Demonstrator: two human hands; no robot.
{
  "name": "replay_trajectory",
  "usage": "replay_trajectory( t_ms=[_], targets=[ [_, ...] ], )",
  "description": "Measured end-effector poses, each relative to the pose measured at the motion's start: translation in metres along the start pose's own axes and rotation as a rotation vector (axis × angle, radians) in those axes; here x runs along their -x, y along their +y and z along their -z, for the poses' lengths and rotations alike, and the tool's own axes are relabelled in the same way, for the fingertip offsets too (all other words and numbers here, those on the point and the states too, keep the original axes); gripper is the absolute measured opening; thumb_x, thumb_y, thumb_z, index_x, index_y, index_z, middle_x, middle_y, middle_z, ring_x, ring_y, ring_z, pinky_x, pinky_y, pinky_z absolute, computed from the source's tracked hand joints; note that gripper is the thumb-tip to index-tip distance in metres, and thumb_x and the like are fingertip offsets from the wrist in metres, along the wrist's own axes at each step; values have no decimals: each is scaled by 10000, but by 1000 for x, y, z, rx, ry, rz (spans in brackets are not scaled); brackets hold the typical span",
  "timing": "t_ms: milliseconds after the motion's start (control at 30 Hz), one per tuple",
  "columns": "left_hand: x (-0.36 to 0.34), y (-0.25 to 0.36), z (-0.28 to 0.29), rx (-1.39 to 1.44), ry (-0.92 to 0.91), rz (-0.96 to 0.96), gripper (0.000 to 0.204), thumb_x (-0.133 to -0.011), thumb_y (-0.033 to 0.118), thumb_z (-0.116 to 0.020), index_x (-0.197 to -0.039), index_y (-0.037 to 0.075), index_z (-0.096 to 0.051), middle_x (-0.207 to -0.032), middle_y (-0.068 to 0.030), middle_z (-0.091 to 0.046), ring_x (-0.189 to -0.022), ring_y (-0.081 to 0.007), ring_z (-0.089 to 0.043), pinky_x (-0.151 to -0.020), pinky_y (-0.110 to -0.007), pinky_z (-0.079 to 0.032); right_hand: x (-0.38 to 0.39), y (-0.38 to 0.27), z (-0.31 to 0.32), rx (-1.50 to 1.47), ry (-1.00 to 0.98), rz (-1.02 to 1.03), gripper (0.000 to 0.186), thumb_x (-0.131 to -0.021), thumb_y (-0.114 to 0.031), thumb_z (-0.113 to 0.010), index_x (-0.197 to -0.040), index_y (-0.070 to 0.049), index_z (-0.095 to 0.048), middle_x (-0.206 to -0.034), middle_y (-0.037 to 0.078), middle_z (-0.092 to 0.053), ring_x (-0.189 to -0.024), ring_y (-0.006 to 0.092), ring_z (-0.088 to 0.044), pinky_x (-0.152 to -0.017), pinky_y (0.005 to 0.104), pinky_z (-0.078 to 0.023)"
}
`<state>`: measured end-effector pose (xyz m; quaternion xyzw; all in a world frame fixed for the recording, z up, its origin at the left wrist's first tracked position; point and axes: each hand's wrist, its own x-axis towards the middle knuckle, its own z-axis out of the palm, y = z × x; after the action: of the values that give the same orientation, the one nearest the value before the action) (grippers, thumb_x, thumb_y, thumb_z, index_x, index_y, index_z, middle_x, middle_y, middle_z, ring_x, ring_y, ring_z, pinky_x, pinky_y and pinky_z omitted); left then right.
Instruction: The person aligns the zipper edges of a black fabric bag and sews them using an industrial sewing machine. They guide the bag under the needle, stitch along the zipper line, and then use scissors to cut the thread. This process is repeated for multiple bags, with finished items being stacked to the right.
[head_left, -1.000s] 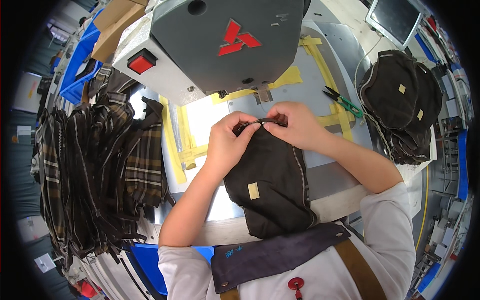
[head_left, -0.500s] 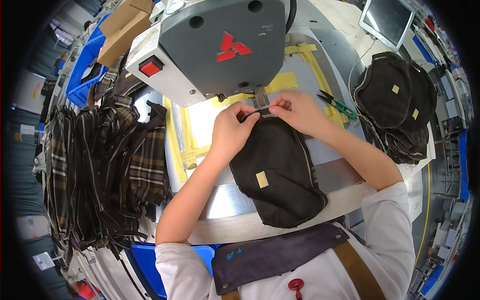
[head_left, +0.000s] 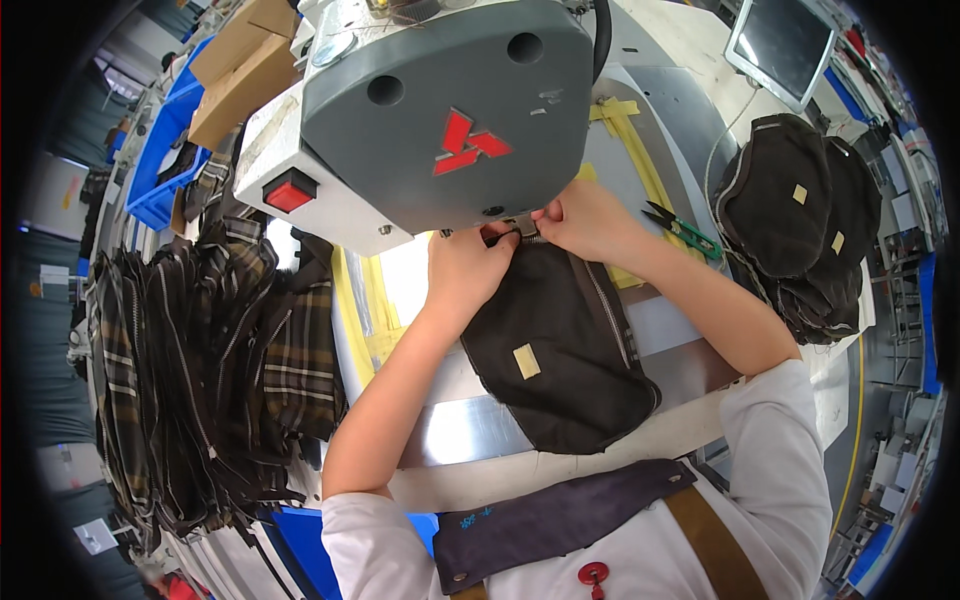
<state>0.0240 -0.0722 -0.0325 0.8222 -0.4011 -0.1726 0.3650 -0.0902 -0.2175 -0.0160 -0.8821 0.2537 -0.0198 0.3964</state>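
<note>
A dark fabric piece (head_left: 560, 350) with a zipper along its right side and a small pale yellow label lies on the metal work plate (head_left: 455, 430). My left hand (head_left: 470, 268) pinches its far edge at the left. With thumb and fingers, my right hand (head_left: 585, 228) grips the same edge at the right. Between my fingertips, that edge meets the small metal clamp (head_left: 523, 226) beneath the grey sewing machine head (head_left: 450, 110). The machine head partly covers the far fingertips, and the needle cannot be made out.
Plaid and dark zippered pieces (head_left: 200, 370) hang in a heap at the left. Dark labelled pieces (head_left: 780, 200) are stacked at the right, near green-handled thread snips (head_left: 690, 235). A blue bin (head_left: 160, 190), cardboard box (head_left: 245, 80) and small screen (head_left: 782, 45) stand farther back.
Both hands have moved the fabric's far edge slightly farther in, up to the clamp under the machine head. The view has shifted, so the machine head looks larger and lower.
</note>
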Motion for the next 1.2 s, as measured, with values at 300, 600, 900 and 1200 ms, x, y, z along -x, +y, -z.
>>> replay_trajectory(
  t_ms=[300, 600, 900, 1200],
  targets=[
    [-9, -6, -3, -54, 57, -107, 237, -819, 177, -688, -1013, 41, -685, -954, -112, -708, -915, -256, -676, -818, -347, -506, 3, 17, -6, 165, 305, 584, 98, -787, -46, -601, -868, -61, -654, -920, 46, -644, -812, 245, -645, -680, 366, -515],
    [-6, -8, -3, -62, 45, -108, 228, -844, 189, -690, -1022, 47, -689, -976, -123, -709, -929, -310, -661, -826, -375, -498, 13, 19, -11, 420, 316, 788, 163, -794, -52, -612, -931, -73, -698, -956, 17, -630, -893, 212, -629, -736, 334, -542],
    [-11, -21, -4, 4, 91, -272, 197, -805, 95, -715, -982, 15, -683, -898, -150, -667, -830, -338, -629, -724, -403, -487, 9, 22, -12, 315, 308, 774, 174, -817, -56, -609, -958, -70, -711, -926, 22, -627, -870, 216, -625, -733, 340, -540],
    [-9, -18, -8, -50, 133, -262, 170, -803, 76, -696, -954, -1, -678, -848, -159, -662, -790, -352, -624, -707, -415, -485, 13, 22, -17, 498, 312, 819, 234, -811, -59, -595, -1033, -57, -671, -981, 29, -596, -907, 209, -605, -703, 323, -548]
  ],
)
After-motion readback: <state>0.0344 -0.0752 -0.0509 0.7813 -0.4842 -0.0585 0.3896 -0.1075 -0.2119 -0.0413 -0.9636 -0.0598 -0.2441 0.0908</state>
